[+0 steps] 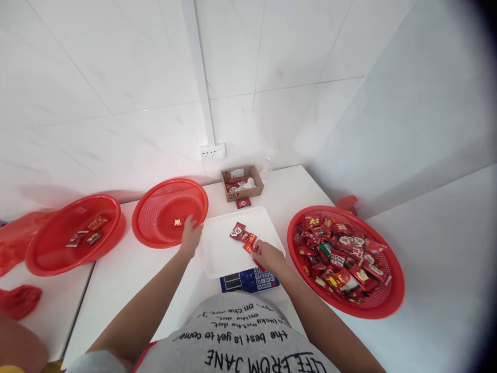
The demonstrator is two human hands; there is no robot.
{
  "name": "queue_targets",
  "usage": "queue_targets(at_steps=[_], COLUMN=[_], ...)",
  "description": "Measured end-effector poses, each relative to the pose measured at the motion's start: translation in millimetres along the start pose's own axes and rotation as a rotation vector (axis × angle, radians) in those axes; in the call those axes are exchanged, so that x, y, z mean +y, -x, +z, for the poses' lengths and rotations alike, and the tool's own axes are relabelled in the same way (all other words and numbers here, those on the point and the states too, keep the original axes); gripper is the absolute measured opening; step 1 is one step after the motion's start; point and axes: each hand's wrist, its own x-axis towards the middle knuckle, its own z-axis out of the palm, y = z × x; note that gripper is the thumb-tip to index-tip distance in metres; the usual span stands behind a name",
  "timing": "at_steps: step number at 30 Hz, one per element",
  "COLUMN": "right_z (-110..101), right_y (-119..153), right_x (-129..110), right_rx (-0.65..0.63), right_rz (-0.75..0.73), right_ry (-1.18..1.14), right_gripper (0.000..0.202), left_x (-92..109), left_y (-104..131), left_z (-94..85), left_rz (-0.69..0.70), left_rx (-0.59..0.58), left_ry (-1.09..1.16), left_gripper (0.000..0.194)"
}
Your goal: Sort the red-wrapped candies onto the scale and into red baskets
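Observation:
My left hand (191,237) hangs over the right rim of the middle red basket (149,210), its fingers apart and nothing visible in them. Inside that basket lies one small red packet (178,222). Over the white tray (219,254) of a scale, my right hand (269,257) has its fingers closed on a red packet (250,244), partly hidden by the fingers. Touching it on the tray is a dark red packet (237,231) with a white round mark. The blue scale keypad (248,281) shows below the tray's front edge.
At right stands a red basket (398,290) heaped with red packets. A cardboard box (243,196) of packets sits at the back, a loose packet (243,202) before it. Far left, another red basket (39,267) holds several packets. Red plastic (19,301) and part of another person appear there.

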Motion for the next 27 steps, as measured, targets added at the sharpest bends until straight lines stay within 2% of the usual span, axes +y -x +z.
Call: queue_targets(at_steps=[1, 3, 7, 10, 14, 16, 19, 21, 23, 27], right_z=[0, 0, 3, 5, 5, 5, 4, 4, 4, 4], right_y=[0, -1, -2, -3, -6, -8, -11, -13, -14, -15], right_x=[-1, -1, 0, 3, 6, 7, 7, 6, 4, 0], right_rx=[0.001, -0.004, 0.005, 0.022, 0.048, 0.072, 0.076, 0.066, 0.067, 0.099], right_rz=[0.004, 0.014, 0.009, -0.008, -0.017, -0.030, -0.053, -0.061, -0.060, -0.065], right_ry=[0.003, 0.011, 0.029, 0.036, 0.015, 0.012, 0.023, 0.015, -0.017, -0.050], right_gripper=[0.022, 0.022, 0.022, 0.023, 0.025, 0.024, 0.022, 0.022, 0.022, 0.035], left_x=[-6, -16, -21, -20, -22, -25, -30, -34, -37, -41], left_y=[3, 7, 9, 7, 12, 18, 26, 29, 30, 30], left_z=[12.7, 40.1, 85.9, 102.4, 102.8, 97.8, 88.7, 82.7, 77.4, 68.9], left_rz=[0.097, 0.195, 0.322, 0.384, 0.525, 0.607, 0.670, 0.612, 0.477, 0.286], left_rx=[-0.088, -0.231, -0.423, -0.523, -0.666, -0.674, -0.637, -0.607, -0.573, -0.494], left_ry=[-0.234, -0.408, -0.496, -0.575, -0.901, -0.999, -1.011, -0.927, -0.752, -0.494], left_gripper=[0.044, 0.034, 0.038, 0.051, 0.047, 0.041, 0.034, 0.031, 0.029, 0.023])
